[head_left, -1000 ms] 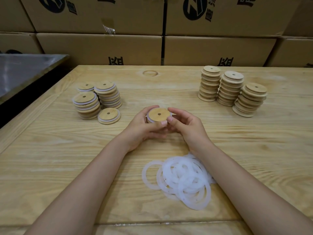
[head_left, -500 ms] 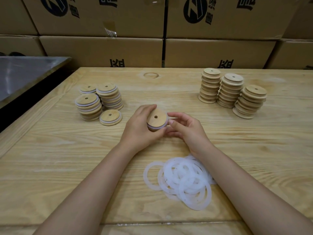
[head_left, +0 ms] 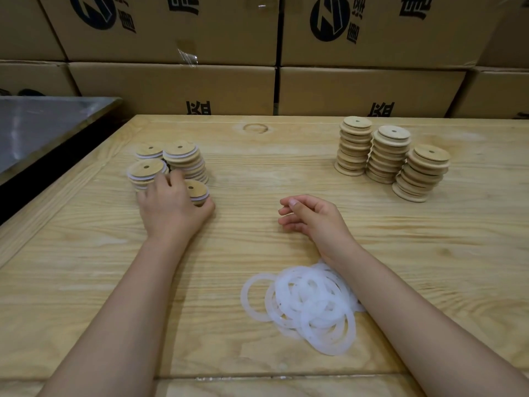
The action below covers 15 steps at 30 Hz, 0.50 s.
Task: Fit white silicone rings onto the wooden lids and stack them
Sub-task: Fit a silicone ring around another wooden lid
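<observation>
wooden, likely light and stiff, the ringed lid [head_left: 198, 189] was gripped at its rim by the left hand [head_left: 171, 208]; the right hand [head_left: 312, 219] lay slack, empty.

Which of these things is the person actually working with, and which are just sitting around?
In the job: pile of white rings; bare lid stacks; ringed lid stacks; the ringed lid that the left hand grips.
Just lying about: cardboard boxes; metal surface.
</observation>
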### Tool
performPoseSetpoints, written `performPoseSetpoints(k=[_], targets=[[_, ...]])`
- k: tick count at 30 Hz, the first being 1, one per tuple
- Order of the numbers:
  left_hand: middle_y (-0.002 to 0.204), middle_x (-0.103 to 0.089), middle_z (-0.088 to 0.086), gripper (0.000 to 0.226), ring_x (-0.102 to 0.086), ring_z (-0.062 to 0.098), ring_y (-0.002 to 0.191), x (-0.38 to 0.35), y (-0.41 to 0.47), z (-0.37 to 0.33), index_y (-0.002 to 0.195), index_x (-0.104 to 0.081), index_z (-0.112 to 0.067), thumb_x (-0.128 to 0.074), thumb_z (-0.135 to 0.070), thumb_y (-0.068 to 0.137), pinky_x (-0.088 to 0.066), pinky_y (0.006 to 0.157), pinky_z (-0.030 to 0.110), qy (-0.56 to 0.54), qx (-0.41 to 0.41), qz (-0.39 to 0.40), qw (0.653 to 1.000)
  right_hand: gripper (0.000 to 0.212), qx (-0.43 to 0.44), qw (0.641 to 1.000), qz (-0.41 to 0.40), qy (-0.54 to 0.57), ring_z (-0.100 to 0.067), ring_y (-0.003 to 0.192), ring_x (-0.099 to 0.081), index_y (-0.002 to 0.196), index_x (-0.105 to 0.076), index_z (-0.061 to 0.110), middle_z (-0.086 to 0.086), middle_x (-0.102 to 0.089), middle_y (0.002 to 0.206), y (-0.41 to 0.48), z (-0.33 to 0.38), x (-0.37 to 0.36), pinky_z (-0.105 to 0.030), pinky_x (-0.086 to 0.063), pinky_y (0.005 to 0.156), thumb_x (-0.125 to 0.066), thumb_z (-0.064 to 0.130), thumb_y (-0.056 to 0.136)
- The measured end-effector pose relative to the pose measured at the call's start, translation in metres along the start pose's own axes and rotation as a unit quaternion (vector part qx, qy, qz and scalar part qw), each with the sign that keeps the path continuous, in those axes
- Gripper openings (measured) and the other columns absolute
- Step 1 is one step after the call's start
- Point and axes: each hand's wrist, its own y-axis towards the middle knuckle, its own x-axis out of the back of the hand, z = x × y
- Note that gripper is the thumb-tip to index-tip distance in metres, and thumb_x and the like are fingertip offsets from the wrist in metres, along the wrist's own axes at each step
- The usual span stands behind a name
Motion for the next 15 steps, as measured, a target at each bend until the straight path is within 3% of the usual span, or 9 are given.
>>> performPoseSetpoints(k=[7, 11, 15], targets=[[0.102, -0.059, 0.018, 0.055, -0.050, 0.033, 0.102, -0.0054, 0.0011, 0.0036, 0.097, -0.058, -0.007, -0.060, -0.056, 0.072, -0.030, 0.085, 0.041, 0.073, 0.003, 0.001, 0.997, 0.017, -0.002, 1.000, -0.001, -0.007, -0.014, 0.072, -0.066, 0.088, -0.068, 0.011, -0.004, -0.067, 0.079, -0.0008, 0.0004, -0.0011, -0.025, -0.054, 0.070, -0.053, 0.009, 0.095], [0.104, -0.055, 0.020, 0.049, -0.047, 0.036, 0.102, -0.0063, 0.0001, 0.0042, 0.095, -0.061, -0.005, -0.067, -0.048, 0.073, -0.031, 0.084, 0.044, 0.040, -0.007, -0.023, 0.999, 0.017, 0.000, 1.000, -0.003, -0.010, -0.013, 0.070, -0.066, 0.088, -0.068, 0.010, -0.004, -0.067, 0.079, -0.0009, 0.0003, -0.0017, -0.023, -0.054, 0.068, -0.053, 0.008, 0.095], [0.107, -0.053, 0.019, 0.045, -0.046, 0.036, 0.105, -0.0079, 0.0011, 0.0058, 0.100, -0.061, -0.006, -0.069, -0.043, 0.076, -0.032, 0.087, 0.045, 0.024, -0.014, 0.001, 1.000, 0.017, 0.000, 1.000, -0.002, -0.013, -0.013, 0.071, -0.066, 0.089, -0.068, 0.010, -0.004, -0.067, 0.079, -0.0006, 0.0004, -0.0012, -0.024, -0.054, 0.069, -0.052, 0.008, 0.095]])
